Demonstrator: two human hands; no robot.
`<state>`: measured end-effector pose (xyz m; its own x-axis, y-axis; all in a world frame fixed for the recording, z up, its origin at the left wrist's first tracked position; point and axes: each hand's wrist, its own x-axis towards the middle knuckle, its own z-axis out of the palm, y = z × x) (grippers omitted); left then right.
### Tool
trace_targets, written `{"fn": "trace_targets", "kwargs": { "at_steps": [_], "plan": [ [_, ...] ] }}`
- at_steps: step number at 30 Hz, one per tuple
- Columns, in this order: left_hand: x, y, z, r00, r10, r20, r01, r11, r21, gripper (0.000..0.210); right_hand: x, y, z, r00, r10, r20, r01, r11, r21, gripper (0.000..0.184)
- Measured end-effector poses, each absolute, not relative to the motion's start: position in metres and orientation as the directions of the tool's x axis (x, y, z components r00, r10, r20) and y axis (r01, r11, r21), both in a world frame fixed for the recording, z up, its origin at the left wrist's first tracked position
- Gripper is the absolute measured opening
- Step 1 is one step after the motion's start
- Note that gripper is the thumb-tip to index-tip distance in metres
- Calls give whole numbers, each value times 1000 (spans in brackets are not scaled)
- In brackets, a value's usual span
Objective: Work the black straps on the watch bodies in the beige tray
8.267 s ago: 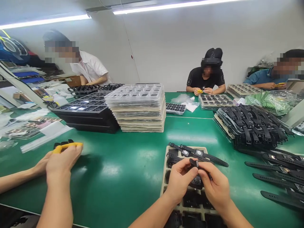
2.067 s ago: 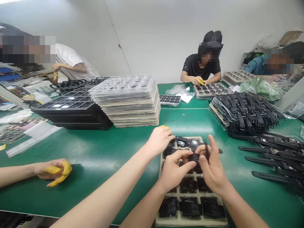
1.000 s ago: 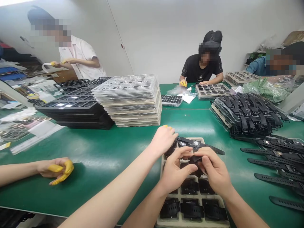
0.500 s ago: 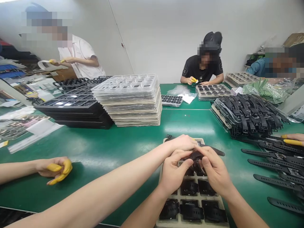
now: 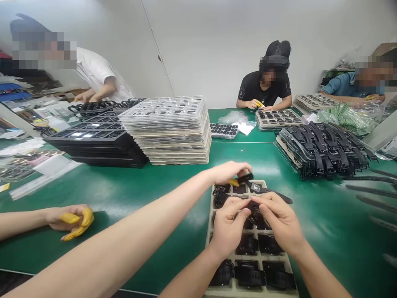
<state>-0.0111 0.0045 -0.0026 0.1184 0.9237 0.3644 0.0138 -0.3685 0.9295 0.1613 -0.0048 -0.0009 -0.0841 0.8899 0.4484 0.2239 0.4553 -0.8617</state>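
Note:
Over a beige compartment tray, my left hand and my right hand are closed on one black smartwatch. Thumbs and fingertips pinch it from both sides, hiding part of it. Several black smartwatches lie in the nearer compartments, straps folded over. Another watch with an outstretched strap rests across the tray's far right corner. A co-worker's hand with a yellow finger cot reaches in from the left, holding a black watch strap above the tray's far edge.
The co-worker's other hand, in yellow finger cots, rests on the green table. A tall stack of clear trays and black trays stand at the back left. Watches on stacked trays stand right. Three people sit or stand beyond.
The co-worker's hand has drawn back left from my fingers, with a strap in it. The row of loose watches at right has moved away, only blurred straps showing. My hands have barely moved.

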Motion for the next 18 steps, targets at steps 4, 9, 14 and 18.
{"fn": "trace_targets", "kwargs": {
  "at_steps": [4,9,14,18],
  "plan": [
    [-8,5,-6,66,915,397,34,-400,916,22,165,-5,2,-106,918,383,241,398,-885,26],
    [-8,6,-7,97,887,451,104,-459,882,26,162,-4,3,-122,927,355,252,374,-892,29],
    [-16,11,-3,108,662,742,301,-733,610,17,150,-6,10,-118,977,177,66,186,-980,35],
    [-23,19,1,284,311,907,423,-889,173,18,143,-8,16,-186,982,40,-92,23,-995,26]
  ]
}}
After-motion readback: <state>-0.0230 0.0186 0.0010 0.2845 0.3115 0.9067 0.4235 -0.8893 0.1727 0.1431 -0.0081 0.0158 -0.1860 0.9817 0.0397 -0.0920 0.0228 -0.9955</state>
